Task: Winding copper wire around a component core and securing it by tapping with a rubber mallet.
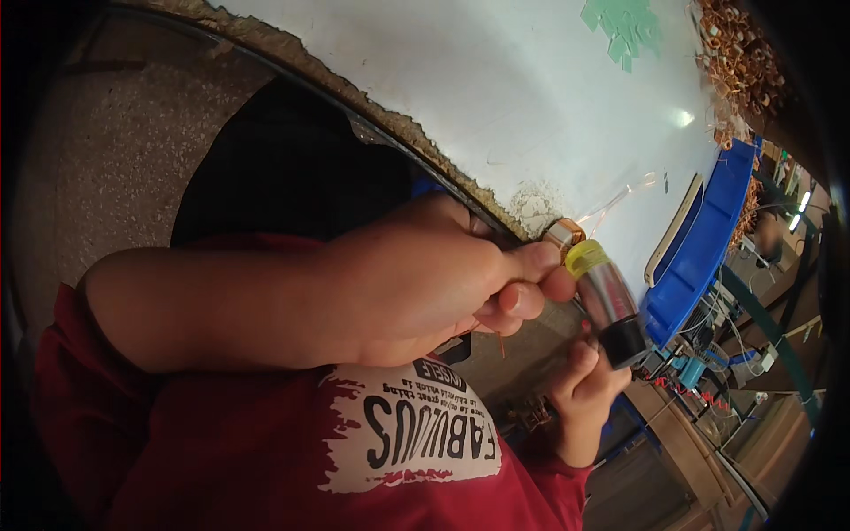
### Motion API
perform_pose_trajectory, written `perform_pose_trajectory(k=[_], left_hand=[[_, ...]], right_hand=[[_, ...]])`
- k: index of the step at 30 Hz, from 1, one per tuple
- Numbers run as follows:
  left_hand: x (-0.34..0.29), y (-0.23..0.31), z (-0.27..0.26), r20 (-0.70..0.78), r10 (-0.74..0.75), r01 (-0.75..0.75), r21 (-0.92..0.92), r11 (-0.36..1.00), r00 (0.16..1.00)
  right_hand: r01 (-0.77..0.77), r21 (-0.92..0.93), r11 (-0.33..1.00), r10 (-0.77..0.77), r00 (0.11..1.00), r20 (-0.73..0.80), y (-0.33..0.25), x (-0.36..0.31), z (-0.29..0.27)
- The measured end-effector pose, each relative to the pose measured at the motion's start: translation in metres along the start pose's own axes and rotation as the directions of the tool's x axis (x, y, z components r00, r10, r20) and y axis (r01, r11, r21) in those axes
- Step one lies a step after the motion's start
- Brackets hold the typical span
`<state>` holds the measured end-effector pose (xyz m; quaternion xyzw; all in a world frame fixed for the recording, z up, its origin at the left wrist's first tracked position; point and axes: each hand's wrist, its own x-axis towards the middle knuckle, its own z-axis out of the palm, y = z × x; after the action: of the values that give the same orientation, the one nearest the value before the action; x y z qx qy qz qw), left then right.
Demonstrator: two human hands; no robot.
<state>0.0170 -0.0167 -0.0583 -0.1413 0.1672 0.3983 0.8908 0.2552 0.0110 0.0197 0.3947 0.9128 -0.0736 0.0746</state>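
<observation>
My left hand point(496, 283) is closed at the table edge, its thumb and fingers pinching a small copper wire coil point(564, 233) with a white band. Thin copper leads point(611, 208) run from the coil over the white tabletop. Up against the coil and my left fingertips is the yellow face of a mallet point(606, 296) with a metal middle and a black end. My right hand point(589, 380) is closed just below the mallet's head, holding it; the handle is mostly hidden. A thin copper wire end hangs below my left hand.
The white tabletop point(496, 97) has a rough, chipped edge. Green pieces point(624, 31) lie at its far side, with a heap of copper-coloured parts point(739, 62) at far right. A blue tray point(708, 239) stands to the right, beyond it cables and equipment.
</observation>
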Motion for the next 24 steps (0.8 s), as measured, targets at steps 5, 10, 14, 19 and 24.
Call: perform_pose_trajectory(k=[5, 10, 14, 19, 24], left_hand=[[-0.001, 0.001, 0.002, 0.011, 0.014, -0.014, -0.035, 0.999, 1.000], [-0.001, 0.001, 0.002, 0.007, -0.008, 0.008, -0.020, 1.000, 1.000], [-0.001, 0.001, 0.000, 0.032, -0.016, 0.016, -0.007, 1.000, 0.999], [0.000, 0.002, 0.000, 0.059, 0.003, -0.002, -0.011, 1.000, 0.998], [-0.001, 0.002, -0.001, 0.027, -0.018, 0.019, -0.033, 0.999, 0.999]], right_hand=[[-0.016, 0.110, 0.994, 0.020, 0.999, -0.037, 0.006, -0.002, -0.003], [-0.030, 0.358, 0.933, 0.151, 0.937, -0.316, 0.009, -0.008, 0.005], [0.015, 0.239, 0.971, 0.076, 0.927, -0.367, 0.009, -0.007, 0.008], [0.022, -0.063, 0.998, -0.025, 0.999, -0.046, 0.010, -0.002, 0.001], [0.005, 0.262, 0.965, 0.065, 0.964, -0.258, 0.009, -0.001, 0.000]])
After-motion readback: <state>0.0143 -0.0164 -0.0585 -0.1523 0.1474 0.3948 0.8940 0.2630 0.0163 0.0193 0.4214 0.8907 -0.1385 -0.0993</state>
